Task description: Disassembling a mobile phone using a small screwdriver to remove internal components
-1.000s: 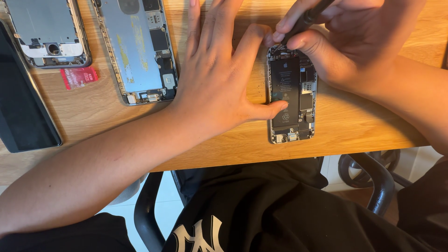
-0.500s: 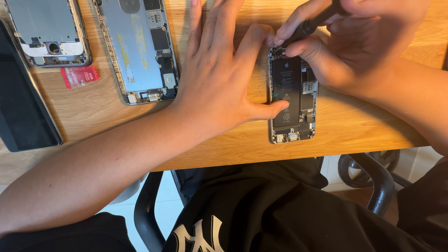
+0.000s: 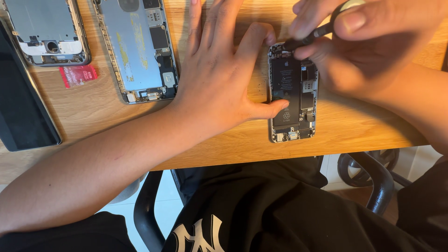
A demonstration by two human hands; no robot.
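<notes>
opened phone (image 3: pixel 293 93) lies near the desk's (image 3: pixel 354 126) front edge, long axis running front to back, top end pointing away from the person. left hand (image 3: pixel 224 79) flat & spread just left of it, thumb pressing its left side. right hand (image 3: pixel 359 46) closed round a dark screwdriver (image 3: pixel 308 37), tip at the phone's top-left corner. right hand's nearer the work spot.

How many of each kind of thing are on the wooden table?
Opened phones with the insides showing: 3 (small one under the hands, large one, one at the top left)
Dark flat panels: 1
Small red cards: 1
Dark thin tools: 1, held in the right hand
Total: 6
</notes>
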